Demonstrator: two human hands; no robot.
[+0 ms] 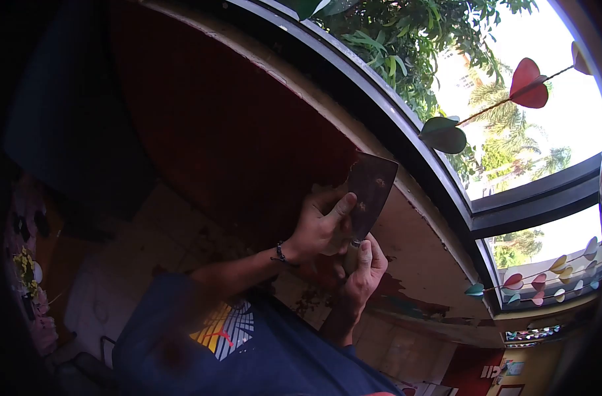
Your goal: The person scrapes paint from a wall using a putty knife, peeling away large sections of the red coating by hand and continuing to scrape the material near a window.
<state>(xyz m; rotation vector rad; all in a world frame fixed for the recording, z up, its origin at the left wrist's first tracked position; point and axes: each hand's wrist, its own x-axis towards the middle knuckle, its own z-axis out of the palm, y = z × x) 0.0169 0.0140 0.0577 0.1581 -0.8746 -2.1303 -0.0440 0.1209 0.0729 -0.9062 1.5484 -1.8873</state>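
Observation:
A wide-bladed putty knife [373,188] is held up in front of the wall, its dark blade spotted with pale marks. My left hand [324,224], with a dark bracelet at the wrist, is closed on the blade's near side, thumb against the edge. Below it, my right hand [365,270] wraps round the handle near the metal collar. Most of the handle is hidden by the fingers. Behind the blade is a wall with dark red paint [235,112] on one part and a bare, pale scraped area [426,244] on another.
A dark window frame [380,86] runs diagonally above the wall, with a rough pale ledge [274,72] along it. Strings of paper hearts [530,84] hang across the glass. Flowers [27,274] stand at the far left. Flaked paint patches [413,303] show lower down the wall.

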